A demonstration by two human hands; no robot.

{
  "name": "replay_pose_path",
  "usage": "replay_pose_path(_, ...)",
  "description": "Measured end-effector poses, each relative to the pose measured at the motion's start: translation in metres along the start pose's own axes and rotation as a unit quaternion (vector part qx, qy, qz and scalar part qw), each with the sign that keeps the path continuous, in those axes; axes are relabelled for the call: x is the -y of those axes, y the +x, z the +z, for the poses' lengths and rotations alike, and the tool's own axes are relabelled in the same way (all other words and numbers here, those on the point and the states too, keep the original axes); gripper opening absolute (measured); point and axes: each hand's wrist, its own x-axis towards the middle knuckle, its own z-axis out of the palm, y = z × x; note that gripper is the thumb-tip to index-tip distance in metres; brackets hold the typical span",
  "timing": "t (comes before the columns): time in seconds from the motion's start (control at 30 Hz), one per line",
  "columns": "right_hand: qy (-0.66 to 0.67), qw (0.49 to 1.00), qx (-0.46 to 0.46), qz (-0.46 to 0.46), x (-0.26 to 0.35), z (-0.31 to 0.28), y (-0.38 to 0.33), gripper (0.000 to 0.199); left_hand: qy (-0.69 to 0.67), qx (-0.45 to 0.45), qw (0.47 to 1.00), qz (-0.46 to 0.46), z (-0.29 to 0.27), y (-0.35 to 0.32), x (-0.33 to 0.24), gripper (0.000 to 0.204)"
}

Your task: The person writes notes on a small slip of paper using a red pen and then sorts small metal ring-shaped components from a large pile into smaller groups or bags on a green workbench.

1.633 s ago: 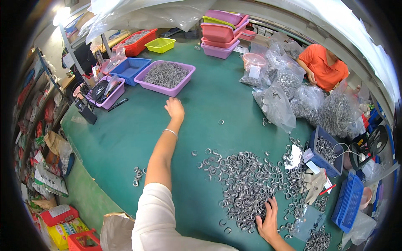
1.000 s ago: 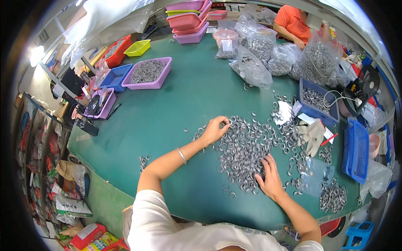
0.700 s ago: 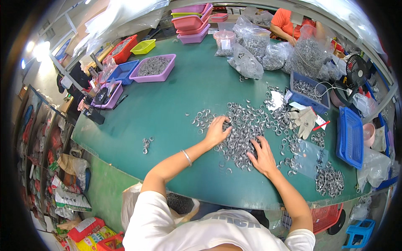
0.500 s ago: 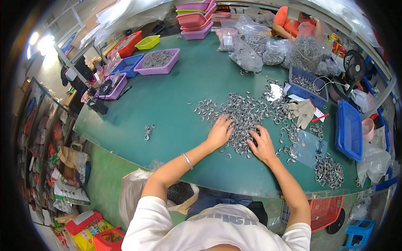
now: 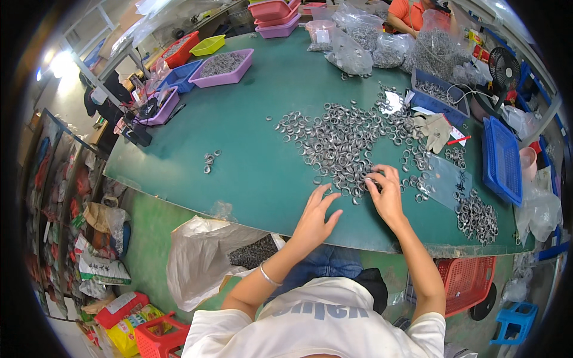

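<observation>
A wide heap of small grey metal rings (image 5: 337, 140) lies on the green tabletop. My left hand (image 5: 315, 218) is just off the heap's near edge, over the table's front part, its fingers spread and nothing in them. At the heap's near right edge is my right hand (image 5: 387, 194). Its thumb and forefinger are drawn together among the rings; whether one is between the fingertips is too small to make out. A few separate rings (image 5: 209, 162) lie to the left, and a smaller pile of rings (image 5: 477, 219) sits at the right front.
A clear plastic bag (image 5: 447, 182), work gloves (image 5: 434, 130) and a red pen (image 5: 459, 140) lie right of the heap. Blue baskets (image 5: 502, 161) and a fan (image 5: 504, 68) stand farther right. Filled bags (image 5: 349, 56) and a co-worker in orange (image 5: 406, 15) are across the table.
My left hand has come off the heap and back toward me, its fingers opening. My right hand has shifted slightly right, its thumb and forefinger closing together. The view has tilted a little.
</observation>
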Motion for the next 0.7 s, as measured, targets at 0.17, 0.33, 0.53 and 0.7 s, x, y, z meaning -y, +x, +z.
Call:
replay_pose_path(0.17,0.448,0.821,0.073,0.348,0.053,-0.026,-0.023,0.017,-0.187,-0.007,0.980,-0.068,-0.002,-0.020,-0.013,0.047)
replay_pose_path(0.33,0.649,0.610,0.118,0.439,0.074,-0.020,-0.055,0.019,-0.237,0.018,0.971,-0.012,-0.008,-0.018,-0.029,0.055)
replay_pose_path(0.53,0.576,0.664,0.150,0.453,0.078,-0.017,-0.066,0.020,-0.167,0.045,0.984,0.052,-0.003,-0.015,-0.019,0.041)
replay_pose_path(0.7,0.443,0.791,0.167,0.386,0.071,-0.017,-0.072,0.020,-0.302,0.071,0.949,-0.064,0.006,-0.013,-0.007,0.024)
